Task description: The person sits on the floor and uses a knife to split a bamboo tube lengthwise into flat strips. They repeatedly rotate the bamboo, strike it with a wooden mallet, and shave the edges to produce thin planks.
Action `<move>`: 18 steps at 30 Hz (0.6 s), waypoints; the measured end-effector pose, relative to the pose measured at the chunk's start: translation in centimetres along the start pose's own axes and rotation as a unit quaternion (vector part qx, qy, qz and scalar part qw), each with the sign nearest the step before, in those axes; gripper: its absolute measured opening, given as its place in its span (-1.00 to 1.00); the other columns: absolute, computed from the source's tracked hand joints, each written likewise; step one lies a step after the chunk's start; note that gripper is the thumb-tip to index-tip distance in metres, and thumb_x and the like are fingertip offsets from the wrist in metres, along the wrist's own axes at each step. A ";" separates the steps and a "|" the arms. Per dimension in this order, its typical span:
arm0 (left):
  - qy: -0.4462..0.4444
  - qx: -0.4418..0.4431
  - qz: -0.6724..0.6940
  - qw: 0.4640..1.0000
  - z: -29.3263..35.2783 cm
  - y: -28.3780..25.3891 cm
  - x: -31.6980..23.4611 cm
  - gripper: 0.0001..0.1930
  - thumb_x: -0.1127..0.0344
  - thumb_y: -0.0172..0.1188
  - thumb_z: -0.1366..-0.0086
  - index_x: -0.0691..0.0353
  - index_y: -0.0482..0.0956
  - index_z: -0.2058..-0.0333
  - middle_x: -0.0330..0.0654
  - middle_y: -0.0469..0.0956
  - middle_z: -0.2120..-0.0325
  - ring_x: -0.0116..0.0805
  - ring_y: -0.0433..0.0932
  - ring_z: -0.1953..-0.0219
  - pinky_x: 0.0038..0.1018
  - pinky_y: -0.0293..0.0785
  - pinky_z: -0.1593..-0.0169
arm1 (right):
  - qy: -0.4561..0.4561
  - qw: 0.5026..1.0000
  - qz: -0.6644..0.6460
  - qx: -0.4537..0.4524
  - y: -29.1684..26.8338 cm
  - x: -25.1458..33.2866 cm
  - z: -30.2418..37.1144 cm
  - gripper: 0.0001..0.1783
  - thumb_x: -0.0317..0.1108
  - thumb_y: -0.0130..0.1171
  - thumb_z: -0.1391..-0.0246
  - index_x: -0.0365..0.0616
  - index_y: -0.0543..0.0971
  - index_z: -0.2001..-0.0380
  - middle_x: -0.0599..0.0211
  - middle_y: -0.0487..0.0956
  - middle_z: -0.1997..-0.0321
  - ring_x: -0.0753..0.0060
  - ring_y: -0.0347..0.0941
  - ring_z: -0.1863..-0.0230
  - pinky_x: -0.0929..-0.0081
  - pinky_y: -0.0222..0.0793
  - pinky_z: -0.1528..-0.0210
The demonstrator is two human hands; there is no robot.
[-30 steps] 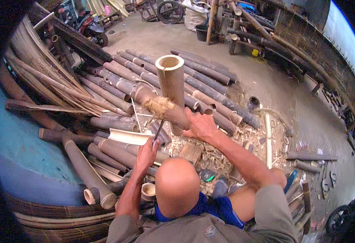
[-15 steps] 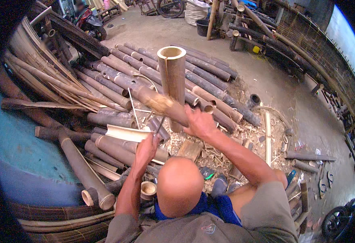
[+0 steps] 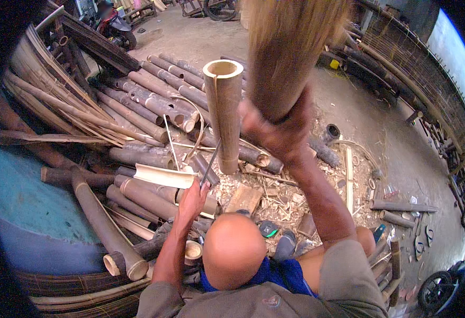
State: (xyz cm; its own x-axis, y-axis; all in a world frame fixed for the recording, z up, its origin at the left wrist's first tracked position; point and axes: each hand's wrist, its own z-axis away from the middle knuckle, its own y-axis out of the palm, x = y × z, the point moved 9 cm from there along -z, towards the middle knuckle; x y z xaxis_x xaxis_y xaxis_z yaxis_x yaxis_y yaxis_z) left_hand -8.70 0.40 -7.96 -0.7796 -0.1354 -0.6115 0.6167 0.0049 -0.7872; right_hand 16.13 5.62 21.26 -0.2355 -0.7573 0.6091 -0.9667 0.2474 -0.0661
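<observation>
An upright bamboo tube [image 3: 222,114] stands on the shavings ahead of me, its cut rim pale and a dark crack running down from it. Low at its left side, my left hand [image 3: 191,197] is closed on a tool with a thin dark blade [image 3: 209,168]; the blade's far end seems to meet the tube, though contact cannot be made out. My right hand [image 3: 280,124], blurred, grips the lower end of a thick bamboo club [image 3: 283,69] raised right of the tube. The club's top runs out of view.
Cut bamboo poles [image 3: 158,100] lie in rows beyond the tube and at left. A half-split bamboo piece [image 3: 163,175] rests by my left hand. Wood shavings [image 3: 285,206] cover the ground. A wooden block [image 3: 244,198] lies nearby. Long split strips [image 3: 52,85] lean at far left.
My right hand has swung the club from across the tube's front up and to the right, nearer the camera. My left hand keeps the blade low beside the tube.
</observation>
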 end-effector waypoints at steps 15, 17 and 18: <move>-0.037 0.030 -0.033 0.998 -0.7 -0.5 1.5 -0.55 -0.02 -0.03 -0.48 0.34 0.44 0.05 0.32 0.59 0.22 0.32 0.56 0.09 0.09 0.44 0.05 | 0.037 0.973 0.173 0.148 1.9 -0.3 -1.0 -0.16 -0.07 0.53 0.21 -0.14 0.34 -0.10 -0.05 0.60 0.14 0.00 0.62 0.19 0.11 0.56 0.18; -0.032 0.045 -0.028 0.998 -0.9 -0.2 1.1 -0.54 -0.03 -0.02 -0.47 0.36 0.43 0.06 0.32 0.60 0.26 0.33 0.57 0.13 0.08 0.45 0.07 | 0.012 1.000 -0.019 0.010 -0.3 3.7 -4.2 -0.10 -0.12 0.55 0.20 -0.13 0.29 -0.17 0.00 0.59 0.06 0.11 0.61 0.14 0.17 0.54 0.09; -0.030 0.045 -0.042 0.998 -0.8 0.0 1.0 -0.54 -0.02 -0.02 -0.47 0.37 0.43 0.07 0.32 0.60 0.27 0.34 0.57 0.14 0.08 0.46 0.08 | 0.022 0.999 -0.026 0.038 1.0 1.1 -1.9 -0.07 -0.15 0.57 0.22 -0.13 0.26 -0.18 0.02 0.58 0.06 0.14 0.60 0.14 0.17 0.54 0.06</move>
State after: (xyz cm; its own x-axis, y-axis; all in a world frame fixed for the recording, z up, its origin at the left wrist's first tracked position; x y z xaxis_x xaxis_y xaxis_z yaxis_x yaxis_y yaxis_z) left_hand -9.54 1.09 -8.62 -0.8232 -0.1897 -0.5351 0.5582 -0.0977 -0.8240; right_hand 15.13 6.17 23.33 -0.1826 -0.7404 0.6469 -0.9826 0.1607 -0.0933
